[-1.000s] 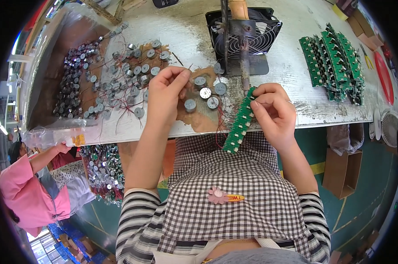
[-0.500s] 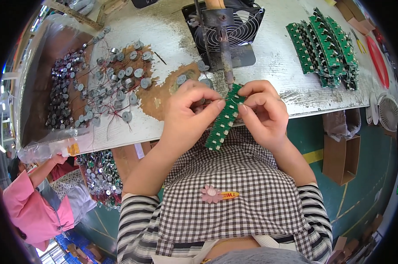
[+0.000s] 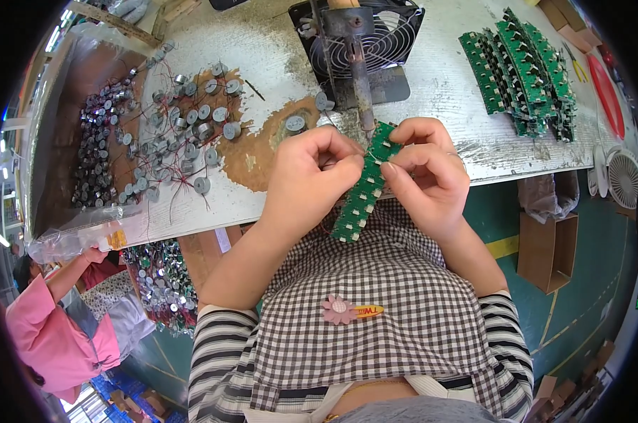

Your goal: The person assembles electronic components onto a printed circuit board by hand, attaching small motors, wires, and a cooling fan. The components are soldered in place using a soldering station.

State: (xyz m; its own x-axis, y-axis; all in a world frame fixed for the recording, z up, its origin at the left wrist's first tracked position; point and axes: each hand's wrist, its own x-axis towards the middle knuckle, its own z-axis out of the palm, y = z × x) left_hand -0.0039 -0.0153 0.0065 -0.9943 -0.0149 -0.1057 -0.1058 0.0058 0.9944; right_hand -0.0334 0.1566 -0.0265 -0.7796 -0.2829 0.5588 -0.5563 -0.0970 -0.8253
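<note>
A long green circuit board strip [image 3: 362, 196] with rows of small white parts slants over the table's front edge, its lower end over my checked apron. My right hand [image 3: 432, 176] pinches its upper right edge between thumb and fingers. At the board's left edge, my left hand [image 3: 315, 166] is closed in a pinch, and what its fingertips hold is hidden. A soldering iron [image 3: 361, 84] points down from a stand, with its tip just above or at the board's top end. Small round motors [image 3: 296, 125] lie just beyond my left hand.
Left lie many small round motors with red wires [image 3: 192, 130], beside a plastic-lined box [image 3: 51, 141] of more. A black fan [image 3: 379, 46] stands behind the iron. Stacked circuit boards [image 3: 523, 77] and red-handled tool [image 3: 604, 95] are right. A person in pink [image 3: 58, 324] is lower left.
The board's top end has shifted slightly up and right under the iron. My right hand has moved a little right; my left fingers are curled more tightly at the board's edge.
</note>
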